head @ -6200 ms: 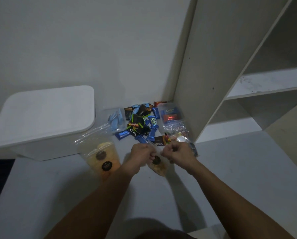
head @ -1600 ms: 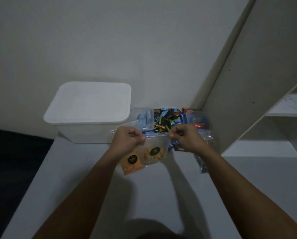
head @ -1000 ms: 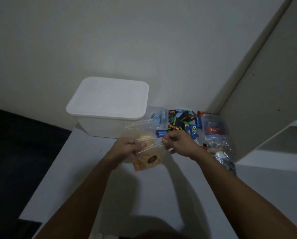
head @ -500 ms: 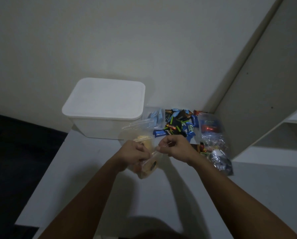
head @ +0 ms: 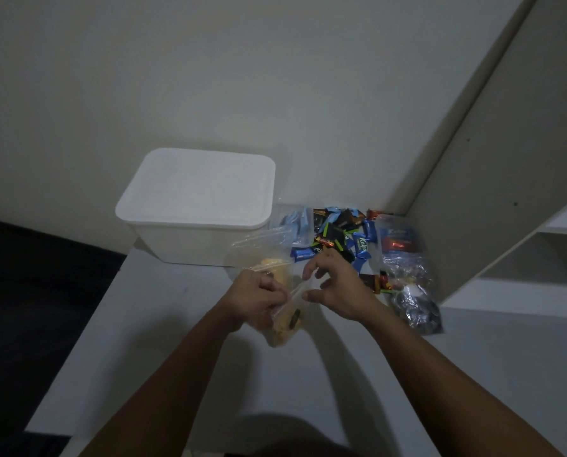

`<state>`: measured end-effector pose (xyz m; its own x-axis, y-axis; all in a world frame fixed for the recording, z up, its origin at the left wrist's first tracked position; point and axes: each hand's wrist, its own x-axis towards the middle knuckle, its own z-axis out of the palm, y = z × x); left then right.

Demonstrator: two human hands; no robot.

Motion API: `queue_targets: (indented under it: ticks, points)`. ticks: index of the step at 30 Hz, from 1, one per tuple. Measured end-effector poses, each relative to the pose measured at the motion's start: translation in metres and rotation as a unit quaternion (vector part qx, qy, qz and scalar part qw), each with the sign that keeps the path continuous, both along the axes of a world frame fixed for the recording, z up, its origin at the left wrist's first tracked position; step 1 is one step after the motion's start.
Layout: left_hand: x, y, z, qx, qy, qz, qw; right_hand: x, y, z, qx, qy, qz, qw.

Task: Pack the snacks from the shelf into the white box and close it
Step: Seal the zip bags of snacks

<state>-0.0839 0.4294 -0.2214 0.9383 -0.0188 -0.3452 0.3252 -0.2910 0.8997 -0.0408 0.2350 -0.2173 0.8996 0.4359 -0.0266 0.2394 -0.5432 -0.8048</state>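
Note:
The white box point(head: 189, 239) stands against the wall with its lid point(head: 199, 188) on. In front of it my left hand point(head: 254, 296) grips a clear zip bag of yellow snacks point(head: 287, 323) by its top edge. My right hand point(head: 336, 288) is at the bag's other end, thumb and fingers spread and touching the zip strip. A second clear bag with yellow snacks point(head: 269, 255) lies just behind, beside the box. A heap of small wrapped chocolates point(head: 339, 237) lies by the wall.
Clear bags of sweets point(head: 404, 258) and a dark foil packet point(head: 417, 311) lie to the right, against the tall side panel of a shelf unit point(head: 493, 179). The white surface point(head: 163, 341) ends at the left, with dark floor beyond.
The bag has swung from held flat between both hands to hanging from my left hand. My right hand's fingers have loosened and spread at the zip. The view shifted left since the first frame.

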Motion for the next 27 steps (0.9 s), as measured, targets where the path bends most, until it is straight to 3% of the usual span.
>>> queue_targets:
  ticks: [5,13,21,27]
  points:
    - [0.000,0.001,0.000,-0.004,-0.005,0.006,1.000,-0.001,0.006,-0.007,-0.006,-0.064,0.012,0.998]
    - [0.000,0.000,-0.004,-0.015,0.006,0.022,1.000,-0.001,0.004,-0.011,0.012,-0.059,0.013,0.998]
    - [-0.003,0.008,-0.008,-0.023,0.003,0.008,1.000,0.001,0.008,-0.010,-0.035,-0.033,-0.013,0.999]
    - [-0.002,0.018,-0.021,0.094,-0.055,-0.003,0.994,0.007,0.017,-0.026,-0.045,0.010,-0.029,0.999]
